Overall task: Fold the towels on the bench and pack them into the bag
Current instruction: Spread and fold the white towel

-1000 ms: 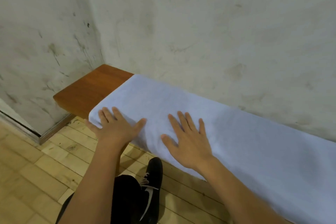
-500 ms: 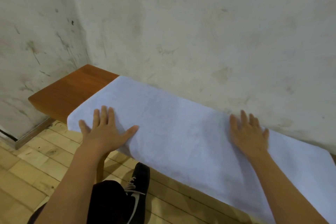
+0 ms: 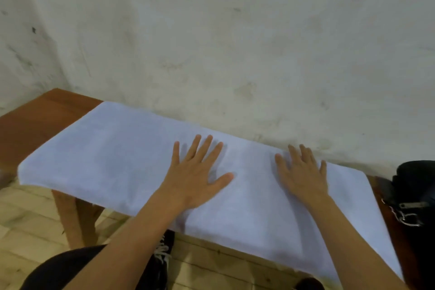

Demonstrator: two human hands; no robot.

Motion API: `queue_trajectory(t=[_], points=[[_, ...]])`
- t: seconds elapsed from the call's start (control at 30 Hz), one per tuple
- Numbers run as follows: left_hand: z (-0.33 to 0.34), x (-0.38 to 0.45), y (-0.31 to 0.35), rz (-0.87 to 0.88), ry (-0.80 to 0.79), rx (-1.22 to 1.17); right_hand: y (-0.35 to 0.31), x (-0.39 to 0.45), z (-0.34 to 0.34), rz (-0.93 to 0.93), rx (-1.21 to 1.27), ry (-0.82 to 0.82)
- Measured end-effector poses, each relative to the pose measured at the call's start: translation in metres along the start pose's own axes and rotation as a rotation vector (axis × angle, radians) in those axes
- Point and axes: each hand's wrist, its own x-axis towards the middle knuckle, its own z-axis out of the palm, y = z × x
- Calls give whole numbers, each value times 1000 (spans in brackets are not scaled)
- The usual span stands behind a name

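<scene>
Both hands flat on towel (image 3: 122,160), bench (image 3: 35,122) edge

no readable text anywhere

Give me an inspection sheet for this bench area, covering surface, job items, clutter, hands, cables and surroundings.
Surface: wooden bench against the wall, bare at its left end.
Job's things: pale blue towel spread flat along the bench, front edge overhanging; black bag at the right end, with a metal chain.
Clutter: nothing seen.
Hands: left hand and right hand lie flat on the towel, fingers straight.
Cables: nothing seen.
Surroundings: stained pale wall; wood-block floor; a black shoe below.
</scene>
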Motion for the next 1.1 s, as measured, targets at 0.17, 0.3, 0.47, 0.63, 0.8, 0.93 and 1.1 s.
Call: queue_trajectory(t=[0.17, 0.3, 0.47, 0.63, 0.8, 0.93, 1.1], points=[[8, 21, 58, 117, -27, -19, 22, -2, -2, -15, -29, 5], [24, 31, 97, 189, -106, -5, 48, 3, -8, 31, -7, 54], [46, 33, 125, 253, -214, 98, 94, 11, -8, 109, 26, 90], [54, 35, 131, 255, -231, 138, 124, 11, 1, 146, 18, 66], [54, 33, 131, 279, -216, 123, 130, 12, 1, 144, 45, 91], [45, 29, 123, 266, -227, 54, 117, 4, -1, 135, 22, 135], [34, 28, 98, 121, -105, 57, 58, -17, -2, -111, 57, 69]])
